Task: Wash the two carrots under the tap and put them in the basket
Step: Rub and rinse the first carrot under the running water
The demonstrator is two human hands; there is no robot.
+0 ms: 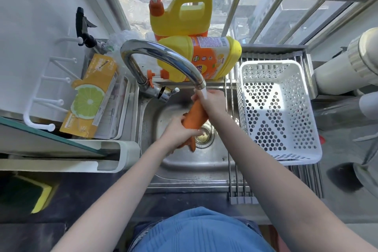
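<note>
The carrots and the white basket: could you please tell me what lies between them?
In the head view, the right hand and the sink's right rim, with the roll-up rack's steel bars over it, lie between the carrots and the empty basket.

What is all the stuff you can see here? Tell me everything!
carrots: two, orange, held over the sink under the tap
tap: one, shiny silver, arching over the sink, water running
sink: one, steel, in the middle
basket: one, white with holes, empty, on a metal rack right of the sink
detergent jugs: two, yellow and orange, behind the tap, one upright, one lying down
lime-picture box: one, yellow-orange, left of the sink
sponge: one, yellow and dark, lower left
hook rack: one, white, on the left wall
left hand: grips the carrots low
right hand: grips a carrot near the tap
</note>
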